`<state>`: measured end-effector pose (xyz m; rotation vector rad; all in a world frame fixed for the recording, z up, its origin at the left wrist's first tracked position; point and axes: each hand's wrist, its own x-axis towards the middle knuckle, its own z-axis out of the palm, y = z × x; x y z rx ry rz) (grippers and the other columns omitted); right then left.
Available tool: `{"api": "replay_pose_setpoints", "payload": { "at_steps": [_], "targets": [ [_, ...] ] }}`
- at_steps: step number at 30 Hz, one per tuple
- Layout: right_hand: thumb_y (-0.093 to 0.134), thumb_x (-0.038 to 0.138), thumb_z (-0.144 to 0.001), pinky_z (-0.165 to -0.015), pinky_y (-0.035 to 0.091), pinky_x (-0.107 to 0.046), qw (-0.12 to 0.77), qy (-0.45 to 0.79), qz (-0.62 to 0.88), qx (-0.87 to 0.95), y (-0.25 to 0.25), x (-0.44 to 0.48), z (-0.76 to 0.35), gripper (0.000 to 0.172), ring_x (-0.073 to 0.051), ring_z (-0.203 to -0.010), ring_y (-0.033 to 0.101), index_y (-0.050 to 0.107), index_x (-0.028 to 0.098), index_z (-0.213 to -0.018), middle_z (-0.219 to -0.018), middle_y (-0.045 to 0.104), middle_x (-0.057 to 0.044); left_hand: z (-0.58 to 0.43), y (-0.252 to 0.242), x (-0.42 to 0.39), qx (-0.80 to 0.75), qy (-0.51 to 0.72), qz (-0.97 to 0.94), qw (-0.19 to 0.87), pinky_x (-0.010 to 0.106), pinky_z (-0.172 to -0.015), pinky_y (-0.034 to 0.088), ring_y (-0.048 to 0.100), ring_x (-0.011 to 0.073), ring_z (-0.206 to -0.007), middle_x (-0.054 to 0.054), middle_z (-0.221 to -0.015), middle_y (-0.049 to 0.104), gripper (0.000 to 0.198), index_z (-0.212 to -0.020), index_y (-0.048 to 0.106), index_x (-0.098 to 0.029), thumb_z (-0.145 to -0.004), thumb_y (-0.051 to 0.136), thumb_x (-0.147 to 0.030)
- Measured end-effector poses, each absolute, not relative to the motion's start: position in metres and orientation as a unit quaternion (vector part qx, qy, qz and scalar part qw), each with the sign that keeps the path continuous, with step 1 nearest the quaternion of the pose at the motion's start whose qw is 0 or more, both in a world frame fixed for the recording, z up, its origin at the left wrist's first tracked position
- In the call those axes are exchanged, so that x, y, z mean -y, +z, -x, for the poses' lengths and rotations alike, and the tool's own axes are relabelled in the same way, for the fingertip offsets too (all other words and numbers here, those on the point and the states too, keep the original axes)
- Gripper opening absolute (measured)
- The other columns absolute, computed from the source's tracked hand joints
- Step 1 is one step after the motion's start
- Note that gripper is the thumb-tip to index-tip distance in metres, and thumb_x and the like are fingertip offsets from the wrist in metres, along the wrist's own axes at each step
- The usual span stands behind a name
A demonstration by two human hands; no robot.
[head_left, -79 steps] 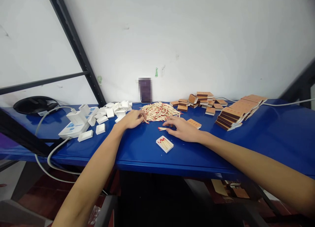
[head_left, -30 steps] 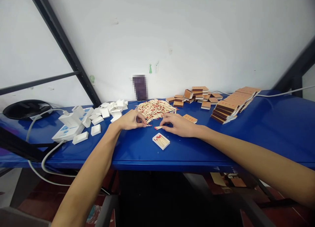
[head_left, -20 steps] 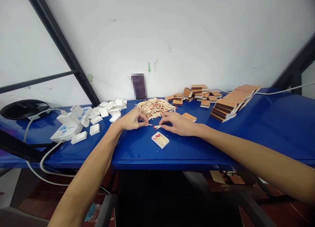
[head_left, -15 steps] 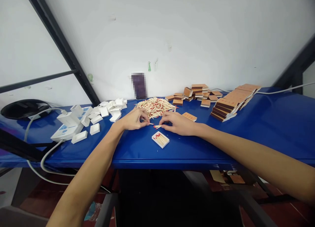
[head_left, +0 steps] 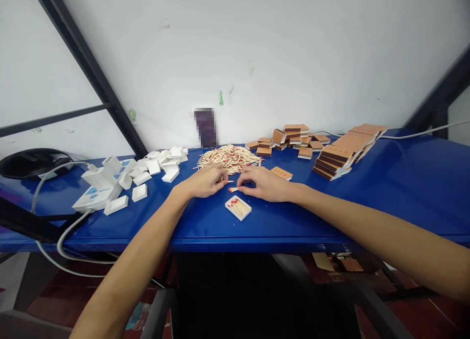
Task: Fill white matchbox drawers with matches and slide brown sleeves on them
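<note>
My left hand (head_left: 210, 179) is closed in a pinch on a matchstick (head_left: 230, 181), whose end sticks out to the right. Opposite it, my right hand (head_left: 260, 183) pinches several matchsticks (head_left: 232, 189) between thumb and fingertips, their red heads pointing left. Just in front of both hands lies an open white matchbox tray (head_left: 248, 212) with several red-headed matches in it. Behind my hands spreads a large heap of loose matches (head_left: 231, 157). An orange matchbox sleeve (head_left: 282, 173) lies flat beyond my right wrist.
White matchbox trays (head_left: 154, 166) are scattered at the left, near a white power strip (head_left: 93, 198) with cables. Brown matchboxes (head_left: 297, 133) are piled at the back right, and stacked rows (head_left: 338, 155) stand farther right. A dark phone-like object (head_left: 206, 128), pixelated, leans on the wall.
My left hand has shifted slightly right, closer to my right hand, with its matchstick. My right hand still pinches its matches. The whole view has shifted a little.
</note>
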<state>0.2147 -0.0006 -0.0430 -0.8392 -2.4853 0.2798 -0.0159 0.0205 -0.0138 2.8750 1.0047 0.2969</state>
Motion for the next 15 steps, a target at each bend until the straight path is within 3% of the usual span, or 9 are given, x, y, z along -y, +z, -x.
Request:
{"api": "replay_pose_setpoints", "payload": {
  "at_steps": [8,15],
  "targets": [
    [0.061,0.024,-0.088,-0.066,0.038,-0.026,0.338,0.111,0.368,0.859,-0.041,-0.001,-0.208,0.016,-0.014,-0.069,0.055,0.068,0.017,-0.099,-0.079,0.064,-0.002,0.013,-0.009,-0.016,-0.325,0.176,-0.925,0.089,0.032,-0.074,0.04,0.051,0.0194,-0.079,0.004,-0.083,0.055,0.025,-0.09,0.059,-0.017,-0.098,0.045,-0.037],
    [0.055,0.03,-0.092,-0.059,0.035,-0.025,0.368,0.144,0.343,0.852,-0.037,0.002,-0.2,0.021,-0.013,-0.06,0.05,0.065,0.017,-0.078,-0.067,0.061,0.0,0.009,-0.012,-0.016,-0.315,0.193,-0.922,0.114,0.032,-0.075,0.041,0.051,0.0184,-0.08,0.004,-0.084,0.054,0.02,-0.09,0.059,-0.017,-0.095,0.048,-0.033]
  ]
}}
